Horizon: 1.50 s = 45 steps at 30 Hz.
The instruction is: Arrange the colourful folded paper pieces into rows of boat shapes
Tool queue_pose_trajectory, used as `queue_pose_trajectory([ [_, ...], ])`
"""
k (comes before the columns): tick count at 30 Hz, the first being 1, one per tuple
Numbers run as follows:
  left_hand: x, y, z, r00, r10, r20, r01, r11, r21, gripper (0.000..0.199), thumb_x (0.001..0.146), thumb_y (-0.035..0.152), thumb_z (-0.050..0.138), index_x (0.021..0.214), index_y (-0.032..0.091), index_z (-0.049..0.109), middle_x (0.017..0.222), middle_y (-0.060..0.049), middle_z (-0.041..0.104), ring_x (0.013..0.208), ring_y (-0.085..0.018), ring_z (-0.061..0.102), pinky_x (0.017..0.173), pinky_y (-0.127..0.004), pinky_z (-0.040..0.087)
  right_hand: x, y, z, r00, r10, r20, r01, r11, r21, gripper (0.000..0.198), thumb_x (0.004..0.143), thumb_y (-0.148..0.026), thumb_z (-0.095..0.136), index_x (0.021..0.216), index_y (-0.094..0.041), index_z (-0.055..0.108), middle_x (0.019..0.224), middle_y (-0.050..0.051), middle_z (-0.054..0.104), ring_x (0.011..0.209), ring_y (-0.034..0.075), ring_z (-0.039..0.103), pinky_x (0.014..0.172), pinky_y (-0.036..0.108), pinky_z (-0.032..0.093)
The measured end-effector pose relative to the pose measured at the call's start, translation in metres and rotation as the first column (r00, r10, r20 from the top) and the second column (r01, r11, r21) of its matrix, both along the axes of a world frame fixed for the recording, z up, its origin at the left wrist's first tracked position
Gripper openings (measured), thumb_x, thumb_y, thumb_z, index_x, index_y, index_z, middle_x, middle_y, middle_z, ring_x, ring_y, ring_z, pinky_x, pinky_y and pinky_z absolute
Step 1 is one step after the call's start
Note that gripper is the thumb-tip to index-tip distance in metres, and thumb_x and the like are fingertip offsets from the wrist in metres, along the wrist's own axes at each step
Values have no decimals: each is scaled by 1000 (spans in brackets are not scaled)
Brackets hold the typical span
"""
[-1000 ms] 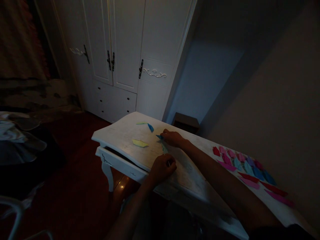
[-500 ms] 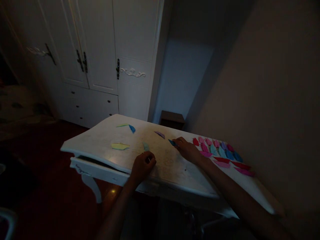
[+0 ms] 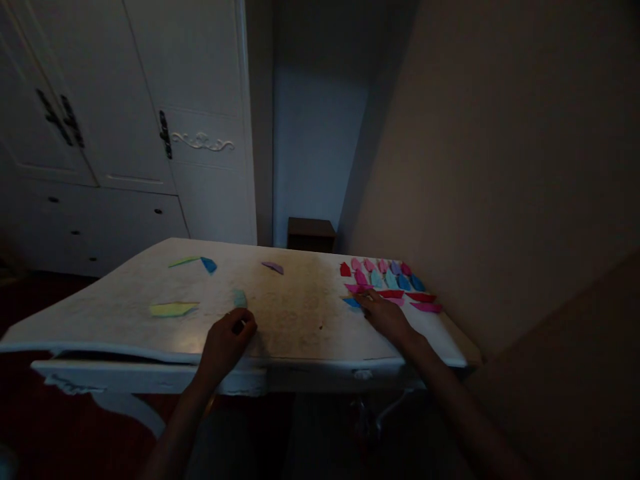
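Note:
My right hand (image 3: 384, 319) is at the right part of the white table, fingers pinched on a blue folded paper piece (image 3: 351, 302). That piece sits just below a magenta folded piece (image 3: 358, 289) at the near left of a colourful group. My left hand (image 3: 229, 339) rests by the table's front edge with its fingers curled together; whatever they hold, if anything, is hidden. Right beyond its fingertips lies a pale green paper piece (image 3: 240, 298), and I cannot tell whether they touch. A yellow boat-shaped piece (image 3: 174, 309) lies farther left.
Rows of pink, red, teal and blue folded pieces (image 3: 404, 283) cover the table's right end, beside the wall. Toward the back lie a purple piece (image 3: 273, 267), another blue piece (image 3: 209, 265) and a thin yellow-green one (image 3: 184, 261). A white wardrobe (image 3: 210, 187) stands behind.
My right hand has carried the blue paper piece rightward to the near edge of the coloured group. My left hand stays near the pale green piece. The view has turned right.

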<state>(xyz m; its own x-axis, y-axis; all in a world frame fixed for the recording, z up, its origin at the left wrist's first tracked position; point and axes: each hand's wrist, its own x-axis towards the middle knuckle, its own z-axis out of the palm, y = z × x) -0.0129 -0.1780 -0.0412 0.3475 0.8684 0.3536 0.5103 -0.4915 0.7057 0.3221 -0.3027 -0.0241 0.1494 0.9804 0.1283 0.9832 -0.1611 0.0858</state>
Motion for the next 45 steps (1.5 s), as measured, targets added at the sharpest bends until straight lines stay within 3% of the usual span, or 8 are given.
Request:
queue_pose_trajectory([
  [8, 1, -3, 1, 997, 41, -71, -40, 999, 17, 27, 74, 42, 43, 67, 21, 58, 62, 1, 61, 58, -16, 54, 58, -26, 38, -15, -4, -8, 991, -131, 35, 130, 991, 38, 50, 95, -20, 37, 144, -32, 38, 143, 8, 47, 104, 21, 63, 74, 30, 54],
  [21, 1, -4, -1, 992, 38, -123, -35, 999, 23, 27, 76, 42, 42, 68, 21, 58, 60, 2, 58, 57, -16, 54, 54, -25, 37, -24, -5, -10, 987, -144, -75, 150, 985, 84, 44, 99, -45, 31, 133, -27, 52, 142, 8, 50, 109, 23, 63, 85, 38, 53],
  [27, 3, -5, 1, 991, 44, -127, -44, 999, 8, 25, 75, 42, 44, 70, 22, 59, 61, 2, 58, 59, -17, 55, 55, -26, 38, -27, -8, -14, 983, -153, -103, 169, 970, 176, 45, 99, -43, 33, 134, -22, 51, 141, 9, 51, 108, 23, 64, 83, 37, 54],
  [30, 4, -6, 1, 995, 33, -95, -34, 999, -5, 25, 75, 42, 45, 71, 22, 59, 63, 2, 59, 60, -17, 55, 57, -26, 40, -33, -13, -17, 983, -90, -162, 132, 953, 273, 40, 99, -38, 33, 128, -23, 57, 132, 7, 59, 108, 20, 63, 87, 34, 52],
  [33, 3, -6, -2, 1000, 13, -26, -14, 999, -41, 23, 76, 40, 48, 74, 21, 60, 66, 1, 61, 61, -16, 56, 58, -26, 42, -43, -14, -17, 962, -7, -272, 105, 932, 346, 39, 98, -39, 31, 107, -23, 65, 110, 7, 70, 97, 19, 66, 80, 29, 50],
  [38, -4, 5, -7, 998, 6, 69, -2, 999, -49, 23, 82, 36, 46, 79, 18, 60, 70, 0, 62, 65, -15, 57, 61, -25, 44, -48, -5, -18, 913, 85, -399, 11, 973, 232, 48, 95, -52, 32, 65, -23, 56, 64, 3, 65, 63, 18, 63, 58, 27, 41],
  [41, -9, 17, -4, 988, 154, 2, -154, 988, 13, 21, 82, 36, 50, 87, 17, 58, 77, -2, 63, 72, -16, 60, 66, -26, 45, -47, 1, -20, 919, 92, -384, -32, 986, 161, 47, 94, -53, 33, 64, -24, 55, 66, 2, 66, 64, 19, 63, 58, 28, 38],
  [45, -8, 30, 10, 901, 330, -280, -323, 944, 74, 45, 82, 50, 56, 110, 15, 55, 105, -12, 63, 92, -23, 62, 74, -30, 46, -50, 2, -23, 945, 76, -317, -28, 988, 154, 45, 94, -50, 33, 66, -24, 57, 68, 3, 67, 65, 20, 64, 56, 28, 37],
])
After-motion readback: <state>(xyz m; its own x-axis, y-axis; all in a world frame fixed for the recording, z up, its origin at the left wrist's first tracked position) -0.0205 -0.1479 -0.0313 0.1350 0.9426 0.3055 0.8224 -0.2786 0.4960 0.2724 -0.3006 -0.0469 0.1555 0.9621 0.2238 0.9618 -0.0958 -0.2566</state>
